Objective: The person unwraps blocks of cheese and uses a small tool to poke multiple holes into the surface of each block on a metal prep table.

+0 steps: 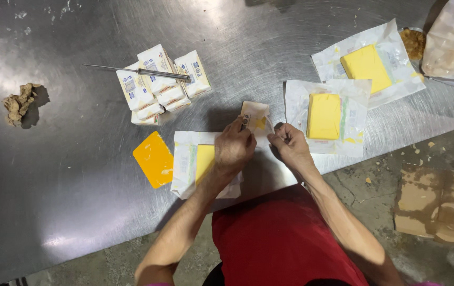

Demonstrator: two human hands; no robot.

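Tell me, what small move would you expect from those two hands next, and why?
Probably peeling the white paper wrapper further open. Both the left hand and the right hand pinch its edges, and only a little yellow shows inside it, whereas three yellow butter blocks already lie bared on opened wrappers, such as the one beside the right hand. Wrapped packs wait under a thin metal knife.

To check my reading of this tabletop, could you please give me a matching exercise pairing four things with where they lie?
Things:
1. Knife
2. Orange scraper
3. Brown lump
4. Wrapper

Places:
A. Alone at the table's far left
B. Pinched between left hand and right hand
C. Across the wrapped butter packs
D. Flat, left of the nearest unwrapped butter block

Pairs: 1-C, 2-D, 3-A, 4-B
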